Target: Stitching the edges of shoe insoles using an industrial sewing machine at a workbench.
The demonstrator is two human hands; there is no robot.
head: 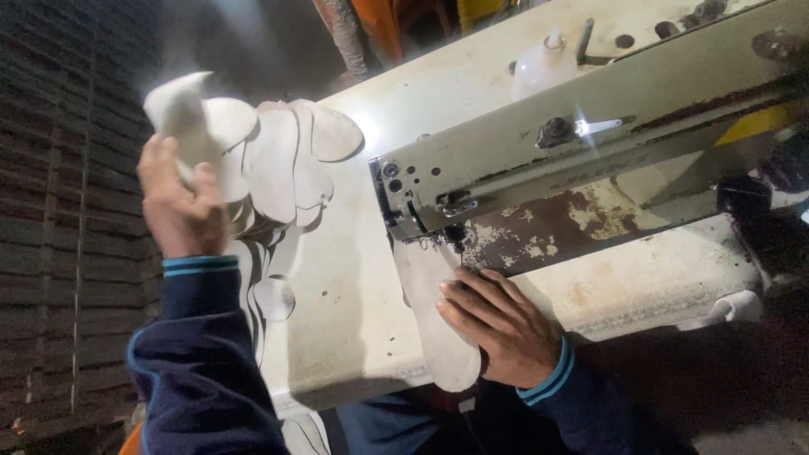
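Observation:
My left hand point(179, 202) is raised at the table's left edge and grips a white cut piece point(179, 114), lifted above a fanned stack of similar white pieces point(282, 160). My right hand point(497, 324) lies flat, fingers together, on a long white sole-shaped piece point(434, 329) resting on the sewing machine bed. That piece's far end reaches under the needle area point(455, 236) of the cream industrial sewing machine point(590, 135). Both arms wear dark blue sleeves with light blue cuff bands.
The cream table point(354, 312) is worn, with rust patches under the machine arm. A small white plastic bottle point(542, 67) stands behind the machine. Dark stacked slats point(67, 253) fill the left side. More white pieces point(274, 295) hang off the table's left edge.

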